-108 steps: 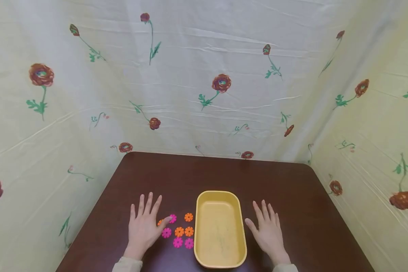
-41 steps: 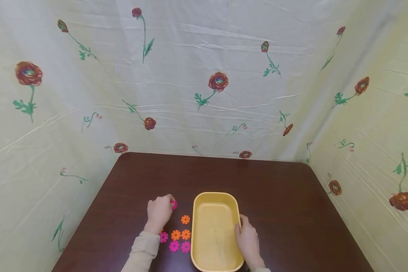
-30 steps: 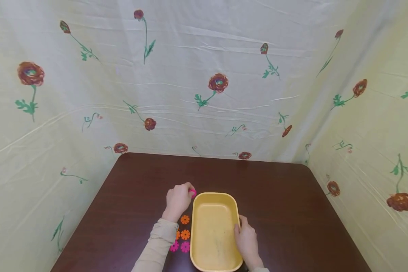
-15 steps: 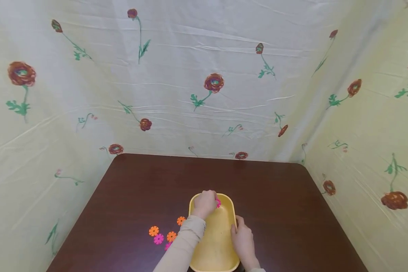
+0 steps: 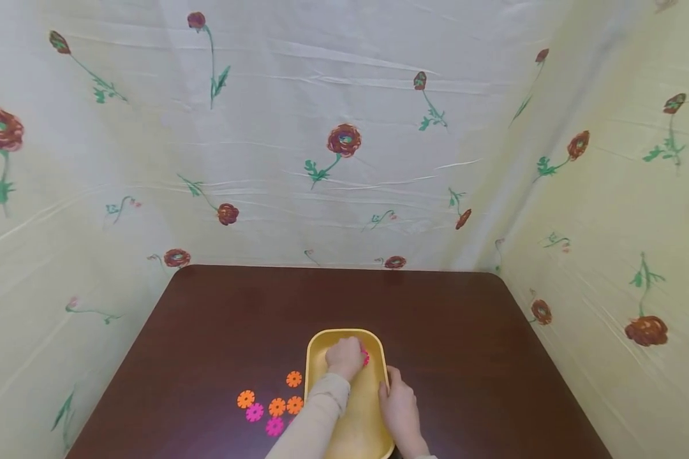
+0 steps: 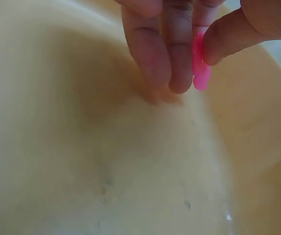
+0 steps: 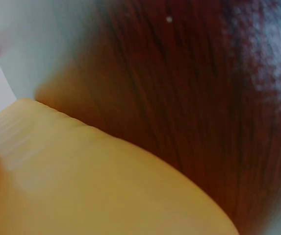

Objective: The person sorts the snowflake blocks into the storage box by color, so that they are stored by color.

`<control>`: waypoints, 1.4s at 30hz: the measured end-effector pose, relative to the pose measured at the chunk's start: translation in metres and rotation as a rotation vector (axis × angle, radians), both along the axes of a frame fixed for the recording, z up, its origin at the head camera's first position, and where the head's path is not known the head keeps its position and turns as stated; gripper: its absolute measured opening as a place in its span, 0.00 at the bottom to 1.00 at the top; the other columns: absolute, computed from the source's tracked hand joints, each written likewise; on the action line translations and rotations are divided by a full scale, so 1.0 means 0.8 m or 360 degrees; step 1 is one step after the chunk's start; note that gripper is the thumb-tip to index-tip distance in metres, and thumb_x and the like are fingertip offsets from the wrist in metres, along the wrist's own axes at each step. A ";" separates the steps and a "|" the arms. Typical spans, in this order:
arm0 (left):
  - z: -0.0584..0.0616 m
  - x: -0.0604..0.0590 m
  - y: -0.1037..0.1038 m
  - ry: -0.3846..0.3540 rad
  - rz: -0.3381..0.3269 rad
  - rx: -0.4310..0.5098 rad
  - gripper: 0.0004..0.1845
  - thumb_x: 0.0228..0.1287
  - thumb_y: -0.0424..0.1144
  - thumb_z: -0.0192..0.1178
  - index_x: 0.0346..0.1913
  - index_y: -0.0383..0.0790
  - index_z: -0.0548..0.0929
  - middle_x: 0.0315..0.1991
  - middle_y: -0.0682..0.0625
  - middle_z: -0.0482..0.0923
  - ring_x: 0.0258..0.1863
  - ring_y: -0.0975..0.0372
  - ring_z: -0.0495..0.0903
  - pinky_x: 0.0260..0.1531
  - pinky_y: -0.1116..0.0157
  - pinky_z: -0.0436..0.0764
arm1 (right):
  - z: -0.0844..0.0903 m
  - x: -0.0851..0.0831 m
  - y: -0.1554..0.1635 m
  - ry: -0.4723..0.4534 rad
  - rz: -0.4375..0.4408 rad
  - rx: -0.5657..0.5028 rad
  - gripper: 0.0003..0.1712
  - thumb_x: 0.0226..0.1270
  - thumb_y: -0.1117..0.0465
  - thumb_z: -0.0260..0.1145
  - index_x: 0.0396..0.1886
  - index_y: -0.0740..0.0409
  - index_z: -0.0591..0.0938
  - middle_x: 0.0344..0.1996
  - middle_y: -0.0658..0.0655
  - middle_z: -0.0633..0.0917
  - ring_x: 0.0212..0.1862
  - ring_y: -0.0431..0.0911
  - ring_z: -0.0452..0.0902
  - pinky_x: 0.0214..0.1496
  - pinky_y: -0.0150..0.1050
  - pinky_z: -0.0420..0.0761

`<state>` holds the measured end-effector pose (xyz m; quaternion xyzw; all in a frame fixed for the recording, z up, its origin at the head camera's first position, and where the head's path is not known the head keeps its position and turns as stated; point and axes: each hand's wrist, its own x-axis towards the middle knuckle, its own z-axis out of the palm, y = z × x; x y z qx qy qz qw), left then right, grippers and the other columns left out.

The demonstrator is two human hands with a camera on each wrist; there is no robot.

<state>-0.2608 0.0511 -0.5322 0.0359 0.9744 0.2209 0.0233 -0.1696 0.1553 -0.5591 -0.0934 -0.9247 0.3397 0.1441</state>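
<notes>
— One pink flower disc (image 6: 199, 68) is pinched edge-on between the thumb and fingertips of our left hand (image 5: 345, 358), and it hangs inside the yellow tub (image 5: 316, 344), near the far end and just above the floor. It is not touching the bottom as far as we can tell.

— And our right hand (image 5: 399, 414)?

— It grips the tub's right rim, fingers curled over the edge, thumb outside. The right wrist view shows only the tub wall against the wood, too close to add more.

— What could go wrong here?

— We judge the disc is thin and light, so if we let go from where it hangs it could land on its edge and roll or bounce toward the wall. And our left sleeve (image 5: 312, 427) crosses the near left rim; dragging the arm back low might tip or shift the tub if our right hand slackens.

— The loose ones?

— Six we can count: orange and pink discs (image 5: 277, 407) lying flat on the table, just left of the tub.

— The setting?

— A dark brown, glossy table (image 5: 465, 331) with rounded corners, hemmed in on three sides by pale cloth (image 5: 344, 191) printed with red flowers and green stems.
</notes>
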 end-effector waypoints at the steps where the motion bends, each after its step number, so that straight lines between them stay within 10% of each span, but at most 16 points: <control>1: -0.003 0.000 0.001 -0.0004 -0.0001 0.0000 0.06 0.47 0.38 0.64 0.19 0.49 0.78 0.21 0.51 0.77 0.22 0.58 0.77 0.18 0.59 0.72 | 0.000 0.000 -0.001 0.0005 -0.0005 0.0000 0.16 0.57 0.64 0.62 0.48 0.57 0.76 0.31 0.61 0.84 0.29 0.57 0.80 0.21 0.48 0.74; 24: -0.037 -0.003 0.013 0.0137 0.0044 -0.0008 0.09 0.45 0.39 0.66 0.26 0.43 0.76 0.24 0.44 0.79 0.23 0.52 0.80 0.17 0.56 0.73 | -0.008 0.000 0.000 0.0129 0.0016 0.0062 0.15 0.56 0.66 0.63 0.45 0.59 0.76 0.29 0.60 0.84 0.28 0.55 0.81 0.22 0.45 0.74; 42: -0.010 0.005 0.002 0.0047 0.0017 -0.0041 0.14 0.48 0.45 0.66 0.33 0.39 0.78 0.25 0.44 0.78 0.23 0.53 0.79 0.20 0.56 0.74 | -0.002 0.001 -0.001 0.0069 0.0001 0.0038 0.16 0.57 0.66 0.63 0.47 0.60 0.76 0.29 0.64 0.83 0.27 0.58 0.80 0.20 0.47 0.74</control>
